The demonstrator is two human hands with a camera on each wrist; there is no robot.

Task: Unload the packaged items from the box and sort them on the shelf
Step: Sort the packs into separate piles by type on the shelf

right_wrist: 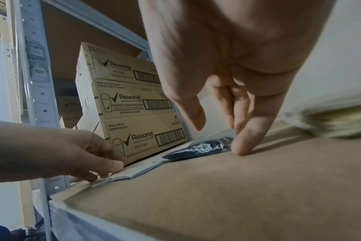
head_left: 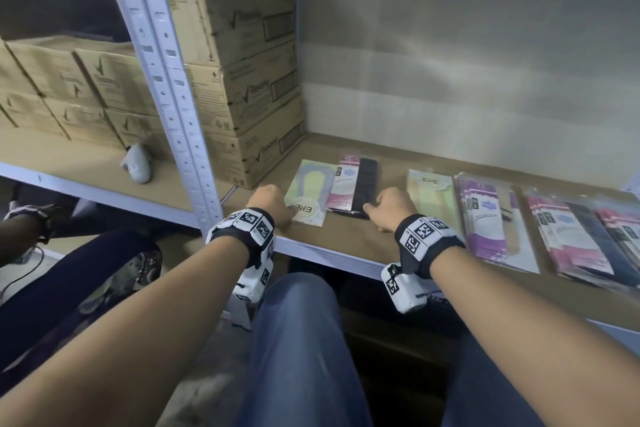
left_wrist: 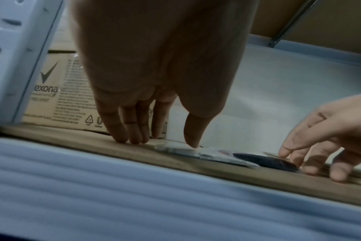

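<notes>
On the brown shelf board [head_left: 349,236] a pale green packet [head_left: 311,184] lies next to a pink-and-black packet [head_left: 356,187]. My left hand [head_left: 282,210] rests on the green packet's near left corner. In the left wrist view its fingers [left_wrist: 132,138] point straight down onto the board and its thumb presses the green packet [left_wrist: 179,149]. My right hand [head_left: 372,213] touches the near end of the pink-and-black packet [right_wrist: 204,146]. There its fingers are straight, with one fingertip [right_wrist: 241,150] on the board beside the packet. Neither hand lifts anything.
Stacks of sorted packets lie to the right: pale green [head_left: 431,194], purple [head_left: 485,218] and pink [head_left: 571,239]. Stacked Rexona cartons [head_left: 242,80] stand just behind the left hand, beside the shelf's white upright post [head_left: 166,80]. Another person's arm [head_left: 20,225] shows at the far left.
</notes>
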